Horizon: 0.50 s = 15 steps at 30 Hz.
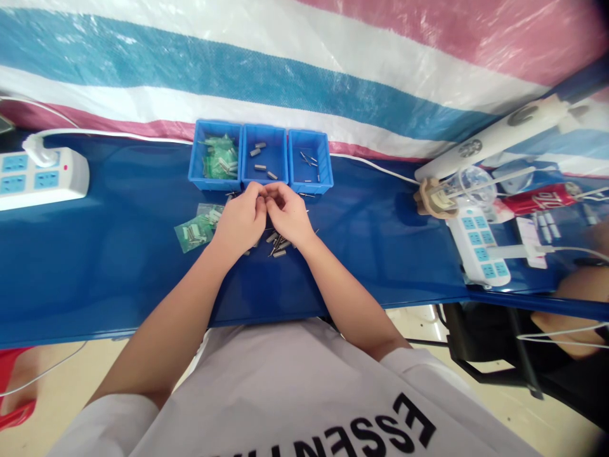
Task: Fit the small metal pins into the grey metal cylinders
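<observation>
My left hand (242,219) and my right hand (289,214) meet in front of the blue bins, with fingers and thumbs pinched together. Whatever sits between the fingertips is hidden. Below and between the hands lies a loose pile of small metal cylinders and thin pins (280,244). Left of my left hand rests a green-tinted plastic bag (194,233) with small metal pieces in it. Behind the hands stand three bins: the left bin (200,179) holds green bags, the middle bin (264,180) several metal cylinders, the right bin (311,188) several thin pins.
A white power strip (71,174) lies at the left, another power strip (478,247) at the right. Near the latter are a clear plastic cup (476,184), a red cola can (542,198) and a white tube (490,139). Part of another person shows at the right edge.
</observation>
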Available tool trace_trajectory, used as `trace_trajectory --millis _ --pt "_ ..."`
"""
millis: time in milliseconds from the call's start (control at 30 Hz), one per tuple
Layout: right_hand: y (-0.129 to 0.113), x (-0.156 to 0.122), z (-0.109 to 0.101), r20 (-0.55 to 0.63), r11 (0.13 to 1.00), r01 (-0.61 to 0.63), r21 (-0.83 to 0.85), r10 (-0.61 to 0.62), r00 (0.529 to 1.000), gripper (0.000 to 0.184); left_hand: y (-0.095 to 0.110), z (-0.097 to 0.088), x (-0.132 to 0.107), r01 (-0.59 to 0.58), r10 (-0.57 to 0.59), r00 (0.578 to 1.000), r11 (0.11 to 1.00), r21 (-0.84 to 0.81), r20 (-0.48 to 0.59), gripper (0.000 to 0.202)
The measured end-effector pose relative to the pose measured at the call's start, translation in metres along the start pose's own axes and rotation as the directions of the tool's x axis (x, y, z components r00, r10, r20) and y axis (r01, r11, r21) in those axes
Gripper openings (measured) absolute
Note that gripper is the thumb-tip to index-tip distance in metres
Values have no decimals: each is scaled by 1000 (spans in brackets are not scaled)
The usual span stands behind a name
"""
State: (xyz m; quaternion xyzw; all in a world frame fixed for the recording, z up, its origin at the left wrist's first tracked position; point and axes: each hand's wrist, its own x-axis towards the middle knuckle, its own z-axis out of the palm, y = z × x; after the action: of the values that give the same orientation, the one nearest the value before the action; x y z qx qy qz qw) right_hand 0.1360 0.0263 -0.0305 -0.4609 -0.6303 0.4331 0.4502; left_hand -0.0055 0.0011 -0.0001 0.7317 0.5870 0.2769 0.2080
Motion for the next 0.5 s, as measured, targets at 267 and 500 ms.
trace_trajectory --millis 267,500 --pt "0 -1 0 -10 1000 16 3 -16 1000 18 0 0 0 -8 8 1000 1000 3 -7 25" --pt "-1 -1 0 -14 1000 13 -23 -13 1000 18 1 -1 0 3 -3 1000 1000 5 4 25"
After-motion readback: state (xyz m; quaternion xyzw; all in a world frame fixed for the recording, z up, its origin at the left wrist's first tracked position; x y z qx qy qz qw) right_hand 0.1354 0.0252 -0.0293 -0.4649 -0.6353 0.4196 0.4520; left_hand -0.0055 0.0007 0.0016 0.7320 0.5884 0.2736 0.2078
